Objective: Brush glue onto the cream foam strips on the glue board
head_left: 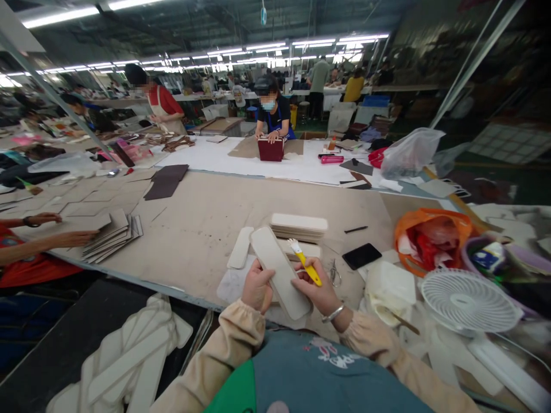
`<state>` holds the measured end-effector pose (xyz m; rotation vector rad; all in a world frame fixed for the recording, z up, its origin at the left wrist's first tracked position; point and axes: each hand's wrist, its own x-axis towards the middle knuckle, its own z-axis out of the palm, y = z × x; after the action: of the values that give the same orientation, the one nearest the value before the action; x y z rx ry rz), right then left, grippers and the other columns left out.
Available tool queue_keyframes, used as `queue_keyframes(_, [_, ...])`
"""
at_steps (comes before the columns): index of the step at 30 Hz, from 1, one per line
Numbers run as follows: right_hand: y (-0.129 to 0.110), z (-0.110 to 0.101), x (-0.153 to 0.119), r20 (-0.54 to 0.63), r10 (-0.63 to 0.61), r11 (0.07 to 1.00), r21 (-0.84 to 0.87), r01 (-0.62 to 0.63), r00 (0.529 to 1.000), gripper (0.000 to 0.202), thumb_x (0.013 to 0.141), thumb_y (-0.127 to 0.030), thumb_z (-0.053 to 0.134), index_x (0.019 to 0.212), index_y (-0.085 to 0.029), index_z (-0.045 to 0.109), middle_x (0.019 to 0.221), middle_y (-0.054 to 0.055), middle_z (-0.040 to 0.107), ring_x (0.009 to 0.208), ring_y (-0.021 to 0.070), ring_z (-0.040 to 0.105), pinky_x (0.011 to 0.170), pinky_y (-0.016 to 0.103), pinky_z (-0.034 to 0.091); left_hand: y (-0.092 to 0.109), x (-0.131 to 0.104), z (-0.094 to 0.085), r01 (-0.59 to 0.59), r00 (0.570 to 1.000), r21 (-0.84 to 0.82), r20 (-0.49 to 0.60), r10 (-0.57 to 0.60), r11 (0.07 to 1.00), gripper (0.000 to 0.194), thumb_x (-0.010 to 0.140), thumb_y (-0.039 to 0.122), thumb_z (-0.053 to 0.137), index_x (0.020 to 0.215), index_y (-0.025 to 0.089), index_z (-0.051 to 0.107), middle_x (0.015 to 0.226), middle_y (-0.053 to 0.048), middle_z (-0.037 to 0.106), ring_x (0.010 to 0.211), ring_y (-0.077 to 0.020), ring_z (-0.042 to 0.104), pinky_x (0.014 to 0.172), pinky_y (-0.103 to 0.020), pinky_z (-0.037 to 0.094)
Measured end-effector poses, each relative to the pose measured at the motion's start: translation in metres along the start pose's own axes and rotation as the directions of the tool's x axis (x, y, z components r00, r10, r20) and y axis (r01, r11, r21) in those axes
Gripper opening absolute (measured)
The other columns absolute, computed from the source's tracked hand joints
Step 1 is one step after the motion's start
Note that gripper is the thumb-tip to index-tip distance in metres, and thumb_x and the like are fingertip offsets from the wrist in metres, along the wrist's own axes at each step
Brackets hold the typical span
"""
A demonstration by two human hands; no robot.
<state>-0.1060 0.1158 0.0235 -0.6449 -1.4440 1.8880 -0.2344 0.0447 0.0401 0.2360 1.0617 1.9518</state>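
A long cream panel with rounded ends [279,272] is tilted in front of my body. My left hand [257,287] grips its left edge, thumb on the face. My right hand [317,287] pinches the panel's right edge and also holds a yellow-handled brush [309,267], its pale bristles pointing up and left. Just beyond the panel stands a stack of similar cream pieces [299,225], with more partly hidden behind my hands. To the left of the held panel lies a single cream piece [240,248].
Scissors [334,273], a black phone [362,256], a tub [391,284], an orange bag [433,238] and a white fan [469,299] are at the right. Cream panels [133,355] are piled lower left. A co-worker's hands [77,236] handle boards at the left; another person works across the table.
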Motion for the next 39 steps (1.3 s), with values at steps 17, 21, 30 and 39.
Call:
queue_keyframes(17, [-0.004,-0.002,-0.009,0.015,-0.027,0.991,-0.127,0.028,1.0,0.034,0.072,-0.022,0.066,0.09,-0.026,0.036,0.098,-0.001,0.052,0.077,0.0105,0.054,0.063,0.022,0.048,0.002,-0.017,0.003,-0.031,0.999,0.026,0.041,0.03,0.999,0.041,0.057,0.013,0.064,0.097,0.018,0.057,0.084,-0.003,0.067,0.073,-0.0155,0.06,0.069,-0.028,0.045])
queue_keyframes(21, [-0.009,-0.003,-0.006,0.031,-0.085,0.987,-0.136,0.088,0.996,0.031,0.075,-0.026,0.063,0.09,-0.026,0.036,0.101,0.002,0.054,0.081,0.0135,0.056,0.066,0.026,0.05,0.003,-0.024,0.0,-0.038,0.995,0.028,0.095,0.035,0.999,0.045,0.058,0.015,0.067,0.101,0.018,0.056,0.088,-0.005,0.067,0.076,-0.0179,0.061,0.07,-0.03,0.046])
queue_keyframes(30, [-0.015,0.003,-0.001,0.011,-0.144,0.984,-0.103,0.144,0.99,0.036,0.072,-0.03,0.068,0.091,-0.026,0.038,0.102,0.003,0.057,0.086,0.0184,0.059,0.077,0.037,0.05,-0.002,-0.041,-0.018,-0.012,0.984,0.02,0.181,0.008,1.0,0.044,0.059,0.011,0.067,0.101,0.016,0.06,0.089,-0.007,0.067,0.085,-0.0226,0.061,0.076,-0.034,0.047])
queue_keyframes(39, [-0.023,0.024,0.014,0.027,-0.174,0.976,-0.126,0.176,0.984,0.038,0.069,-0.029,0.071,0.092,-0.026,0.041,0.1,0.001,0.055,0.075,0.0123,0.057,0.066,0.026,0.05,-0.01,-0.049,-0.034,-0.044,0.956,0.087,0.294,0.017,0.995,0.045,0.061,0.013,0.068,0.106,0.015,0.059,0.091,-0.008,0.067,0.081,-0.0214,0.061,0.071,-0.031,0.046])
